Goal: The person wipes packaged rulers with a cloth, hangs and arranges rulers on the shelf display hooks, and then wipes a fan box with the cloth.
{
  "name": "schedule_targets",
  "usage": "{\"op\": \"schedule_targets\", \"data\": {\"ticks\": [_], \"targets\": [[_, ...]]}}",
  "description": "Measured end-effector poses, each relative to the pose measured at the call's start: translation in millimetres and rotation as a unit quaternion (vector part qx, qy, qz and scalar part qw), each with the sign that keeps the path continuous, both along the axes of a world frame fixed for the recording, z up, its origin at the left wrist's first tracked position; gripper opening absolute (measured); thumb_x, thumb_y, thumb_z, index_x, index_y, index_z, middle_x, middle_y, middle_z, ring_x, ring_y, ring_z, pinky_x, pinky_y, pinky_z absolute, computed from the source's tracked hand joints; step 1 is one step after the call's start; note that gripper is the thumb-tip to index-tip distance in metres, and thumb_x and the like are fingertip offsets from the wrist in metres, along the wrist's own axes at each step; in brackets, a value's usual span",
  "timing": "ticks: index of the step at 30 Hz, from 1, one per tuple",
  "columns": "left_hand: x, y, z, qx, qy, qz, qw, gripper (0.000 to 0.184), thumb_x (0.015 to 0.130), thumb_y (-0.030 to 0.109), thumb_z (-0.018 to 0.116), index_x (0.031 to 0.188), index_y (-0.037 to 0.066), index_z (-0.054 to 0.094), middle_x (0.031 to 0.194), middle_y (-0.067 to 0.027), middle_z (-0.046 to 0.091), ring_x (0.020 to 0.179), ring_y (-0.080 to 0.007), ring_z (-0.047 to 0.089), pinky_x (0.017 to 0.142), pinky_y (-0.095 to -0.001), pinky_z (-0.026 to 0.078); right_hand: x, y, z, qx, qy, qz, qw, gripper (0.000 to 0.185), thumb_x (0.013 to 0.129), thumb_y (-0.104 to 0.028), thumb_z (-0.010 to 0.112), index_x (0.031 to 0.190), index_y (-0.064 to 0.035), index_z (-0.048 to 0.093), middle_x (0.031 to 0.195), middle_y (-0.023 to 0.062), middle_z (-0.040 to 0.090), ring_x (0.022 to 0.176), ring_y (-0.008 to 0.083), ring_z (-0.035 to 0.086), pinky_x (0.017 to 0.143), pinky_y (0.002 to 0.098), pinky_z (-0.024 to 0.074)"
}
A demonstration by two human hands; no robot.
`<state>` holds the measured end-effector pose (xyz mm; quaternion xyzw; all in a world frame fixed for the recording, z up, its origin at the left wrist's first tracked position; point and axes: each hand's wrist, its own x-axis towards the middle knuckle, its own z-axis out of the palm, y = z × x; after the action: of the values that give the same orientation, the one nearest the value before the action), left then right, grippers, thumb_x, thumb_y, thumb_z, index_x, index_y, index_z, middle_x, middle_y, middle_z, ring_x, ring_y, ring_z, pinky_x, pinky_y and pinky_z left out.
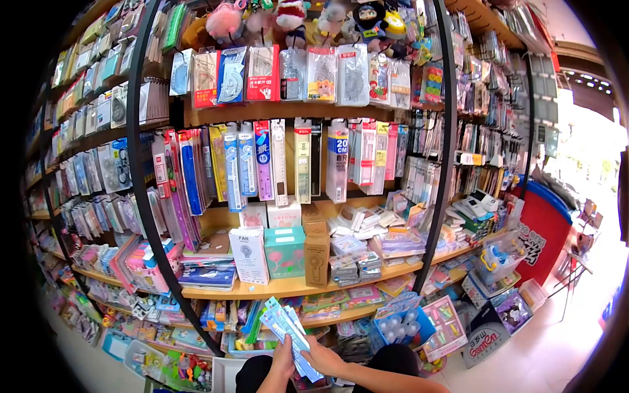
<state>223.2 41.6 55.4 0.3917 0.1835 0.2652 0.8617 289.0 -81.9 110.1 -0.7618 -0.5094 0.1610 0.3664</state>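
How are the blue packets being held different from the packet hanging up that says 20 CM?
The blue packets are held by the left hand and right hand, but the 20 CM packet hangs on the rack.
The blue packets lean on a slant; the 20 CM packet hangs upright.
The blue packets are light blue and white; the 20 CM packet looks mostly see-through, with a dark blue label.
Both are long and narrow.

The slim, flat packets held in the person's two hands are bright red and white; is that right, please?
The colour is wrong: the head view shows slim, flat, light blue and white packets held in the left hand and right hand.
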Motion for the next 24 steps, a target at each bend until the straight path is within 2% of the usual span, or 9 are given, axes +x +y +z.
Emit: {"op": "schedule_targets", "data": {"ticks": [5,7,8,11,14,18,21,23,24], "targets": [[27.4,1.2,-10.3,-0.041,-0.053,-0.015,0.998,0.041,0.093,0.037,0.037,0.122,0.008,0.038,0.106,-0.0079,0.053,0.096,-0.0223,0.052,0.086,-0.0384,0.043,13.8,3.4,8.2,-0.020,0.015,-0.023,0.999,0.046,0.086,-0.026,0.046,0.119,-0.0008,0.027,0.077,0.0298,0.057,0.069,0.0444,0.057,0.063,0.0505,0.0439],[30.6,-2.1,-8.0,-0.106,-0.087,-0.041,0.990,0.043,0.093,0.036,0.038,0.127,0.011,0.032,0.110,-0.0081,0.051,0.098,-0.0229,0.052,0.086,-0.0389,0.043,17.1,2.7,20.9,-0.064,0.041,-0.030,0.997,0.046,0.085,-0.026,0.047,0.119,-0.0009,0.028,0.088,0.0308,0.054,0.077,0.0440,0.056,0.067,0.0485,0.0449],[32.5,-3.6,-6.1,-0.124,-0.089,-0.042,0.987,0.043,0.092,0.038,0.038,0.125,0.010,0.035,0.108,-0.0082,0.053,0.097,-0.0235,0.053,0.085,-0.0395,0.043,17.4,2.3,23.6,-0.085,0.058,-0.034,0.994,0.046,0.085,-0.026,0.048,0.119,-0.0010,0.028,0.094,0.0313,0.053,0.081,0.0438,0.056,0.069,0.0475,0.0454],[39.0,-9.3,4.6,-0.146,-0.102,-0.056,0.982,0.042,0.092,0.038,0.041,0.120,0.008,0.040,0.105,-0.0078,0.055,0.096,-0.0232,0.054,0.085,-0.0392,0.044,25.8,0.9,-10.8,0.049,-0.061,-0.060,0.995,0.049,0.084,-0.024,0.050,0.120,-0.0009,0.028,0.114,0.0313,0.039,0.097,0.0458,0.049,0.079,0.0441,0.0448],[56.8,-15.2,-12.6,-0.144,-0.073,-0.071,0.984,0.041,0.090,0.039,0.044,0.115,0.006,0.046,0.104,-0.0079,0.056,0.095,-0.0231,0.054,0.084,-0.0388,0.044,22.1,-15.0,8.4,-0.009,-0.053,-0.061,0.997,0.054,0.082,-0.024,0.054,0.122,0.0009,0.028,0.123,0.0289,0.025,0.106,0.0490,0.041,0.088,0.0429,0.0413],[67.8,-30.7,-10.8,-0.147,-0.048,-0.094,0.983,0.038,0.089,0.036,0.047,0.113,0.006,0.049,0.105,-0.0084,0.057,0.095,-0.0230,0.055,0.084,-0.0389,0.044,35.8,-32.0,2.4,-0.045,-0.114,-0.059,0.991,0.062,0.081,-0.029,0.058,0.123,0.0043,0.027,0.119,0.0313,0.031,0.107,0.0492,0.040,0.090,0.0454,0.0395],[71.3,-29.2,-19.4,-0.171,-0.046,-0.120,0.977,0.038,0.089,0.037,0.048,0.113,0.008,0.050,0.106,-0.0083,0.057,0.096,-0.0254,0.054,0.084,-0.0418,0.044,49.6,-41.0,11.1,0.041,-0.139,-0.041,0.989,0.063,0.080,-0.030,0.059,0.124,0.0034,0.028,0.119,0.0305,0.033,0.108,0.0463,0.040,0.091,0.0442,0.0383],[62.5,-25.3,-18.2,-0.229,-0.024,-0.131,0.964,0.034,0.087,0.031,0.052,0.111,0.008,0.050,0.099,-0.0091,0.058,0.090,-0.0254,0.057,0.079,-0.0433,0.047,69.2,-41.9,46.8,-0.015,-0.126,-0.059,0.990,0.061,0.080,-0.030,0.059,0.124,0.0030,0.031,0.117,0.0276,0.040,0.111,0.0405,0.042,0.094,0.0405,0.0359],[53.9,-26.2,-11.4,-0.223,0.010,-0.140,0.965,0.043,0.085,0.036,0.054,0.116,0.008,0.047,0.100,-0.0084,0.058,0.090,-0.0247,0.056,0.080,-0.0403,0.046,98.6,-38.0,33.4,0.052,-0.243,-0.071,0.966,0.056,0.083,-0.034,0.052,0.122,0.0006,0.035,0.119,0.0267,0.040,0.111,0.0421,0.041,0.089,0.0441,0.0403]]}}
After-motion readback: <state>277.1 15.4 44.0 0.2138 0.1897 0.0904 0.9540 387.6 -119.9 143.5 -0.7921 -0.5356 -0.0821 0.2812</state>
